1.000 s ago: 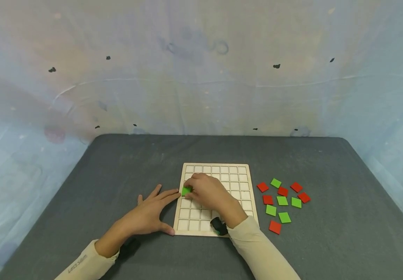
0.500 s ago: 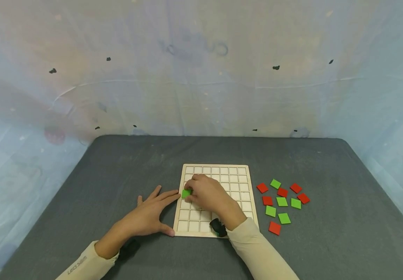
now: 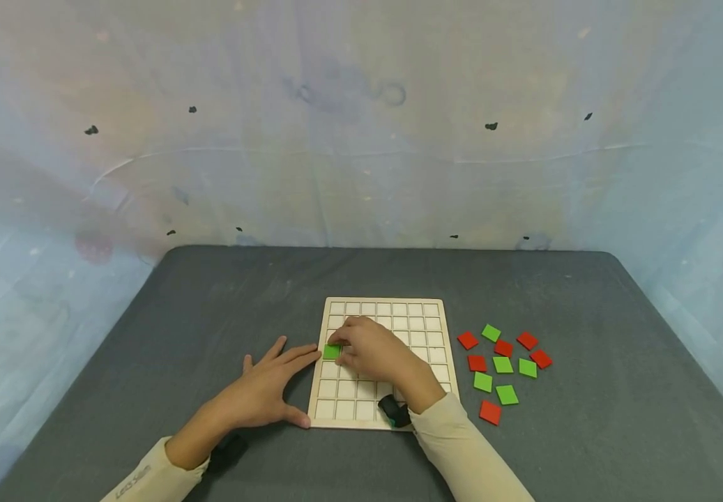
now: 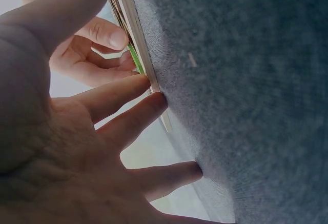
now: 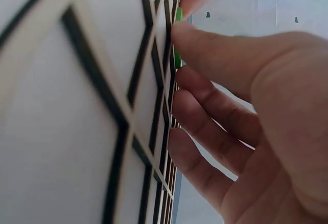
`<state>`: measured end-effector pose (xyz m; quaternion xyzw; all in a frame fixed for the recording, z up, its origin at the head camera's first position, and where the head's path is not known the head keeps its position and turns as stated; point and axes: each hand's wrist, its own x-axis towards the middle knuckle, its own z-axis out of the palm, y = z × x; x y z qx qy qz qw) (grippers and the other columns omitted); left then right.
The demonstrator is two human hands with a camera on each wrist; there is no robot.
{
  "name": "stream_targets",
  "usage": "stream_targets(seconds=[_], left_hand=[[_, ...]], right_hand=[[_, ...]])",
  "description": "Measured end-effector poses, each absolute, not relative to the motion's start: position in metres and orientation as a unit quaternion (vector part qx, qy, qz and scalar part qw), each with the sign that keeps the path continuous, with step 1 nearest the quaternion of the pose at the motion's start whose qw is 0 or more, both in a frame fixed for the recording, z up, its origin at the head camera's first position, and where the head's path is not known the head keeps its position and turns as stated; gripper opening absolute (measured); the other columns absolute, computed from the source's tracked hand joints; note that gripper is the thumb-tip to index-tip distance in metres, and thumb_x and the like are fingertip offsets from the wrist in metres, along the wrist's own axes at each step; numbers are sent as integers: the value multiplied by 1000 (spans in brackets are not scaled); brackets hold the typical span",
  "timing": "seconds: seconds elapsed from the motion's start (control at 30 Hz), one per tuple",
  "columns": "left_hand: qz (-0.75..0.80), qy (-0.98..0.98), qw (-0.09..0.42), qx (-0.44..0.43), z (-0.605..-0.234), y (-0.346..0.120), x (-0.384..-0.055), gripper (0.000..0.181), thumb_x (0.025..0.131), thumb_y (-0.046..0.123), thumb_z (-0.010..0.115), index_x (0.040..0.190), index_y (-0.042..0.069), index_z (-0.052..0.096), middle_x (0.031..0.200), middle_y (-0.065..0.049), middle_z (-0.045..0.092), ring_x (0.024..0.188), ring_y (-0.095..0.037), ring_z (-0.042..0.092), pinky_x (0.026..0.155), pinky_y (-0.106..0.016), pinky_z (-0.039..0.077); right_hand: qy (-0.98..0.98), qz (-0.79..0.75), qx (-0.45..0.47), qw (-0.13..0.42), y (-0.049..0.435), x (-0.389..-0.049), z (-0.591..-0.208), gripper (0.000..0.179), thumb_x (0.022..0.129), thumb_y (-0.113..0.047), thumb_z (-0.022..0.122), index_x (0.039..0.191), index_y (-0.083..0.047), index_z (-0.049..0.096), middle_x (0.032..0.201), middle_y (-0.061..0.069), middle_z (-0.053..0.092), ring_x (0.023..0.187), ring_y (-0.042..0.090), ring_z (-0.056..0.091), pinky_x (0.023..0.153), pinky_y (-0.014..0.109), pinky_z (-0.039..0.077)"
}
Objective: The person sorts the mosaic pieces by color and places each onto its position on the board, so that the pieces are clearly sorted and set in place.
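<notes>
A thin green square tile lies at the left edge of a pale wooden grid board, about midway up. The thumb and fingers of my right hand are curled at the tile's edges, pinching it; the right wrist view shows the green tile edge-on between thumb and fingertips. Beside the board my left hand is spread, its fingertips and thumb along the board's left edge. In the left wrist view, straight left fingers touch the board's side. My right hand covers the middle cells.
Loose tiles lie scattered right of the board, among them a red tile and a green tile. All rest on a dark grey tabletop, with a pale cloth backdrop behind.
The green tile and both hands stay almost in place on the board, with only slight finger movement at the tile. The whole view has shifted a little.
</notes>
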<state>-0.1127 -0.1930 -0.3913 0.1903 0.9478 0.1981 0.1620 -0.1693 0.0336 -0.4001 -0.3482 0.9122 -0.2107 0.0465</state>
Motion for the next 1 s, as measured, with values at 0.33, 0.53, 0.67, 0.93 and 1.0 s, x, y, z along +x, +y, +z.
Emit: stream_targets(seconds=[0.33,0.53,0.67,0.93,1.0], left_hand=[[196,948,163,191,-391,-193,-115,105,63,50,89,153,26,41,162,3,32,152,-48,13,94,-90,11],[201,946,170,188,-391,-194,-114,104,63,50,88,153,26,41,163,3,32,152,-48,12,95,-90,10],[199,947,173,186,-391,-194,-114,104,63,51,88,153,27,41,163,3,31,152,-48,12,95,-90,10],[198,950,163,180,-390,-195,-114,105,62,48,90,152,27,42,162,3,32,152,-48,12,95,-90,9],[198,950,163,176,-389,-196,-114,104,62,47,90,152,27,42,163,4,32,152,-47,11,96,-90,8]], right_hand=[[915,-198,-350,37,34,-169,-398,28,94,-24,71,121,-18,72,110,-3,66,97,11,59,88,30,51],[902,-220,-364,70,38,-169,-391,30,95,-22,69,124,-15,70,118,0,65,100,13,61,89,29,51],[893,-235,-371,96,46,-166,-382,32,96,-24,68,126,-14,68,124,0,64,102,14,64,89,29,52],[899,-223,-370,76,86,-160,-369,30,95,-26,69,123,-15,70,120,-2,64,98,15,65,85,32,53],[903,-216,-368,59,98,-159,-371,28,95,-25,70,121,-16,70,119,-2,64,97,14,65,84,31,54]])
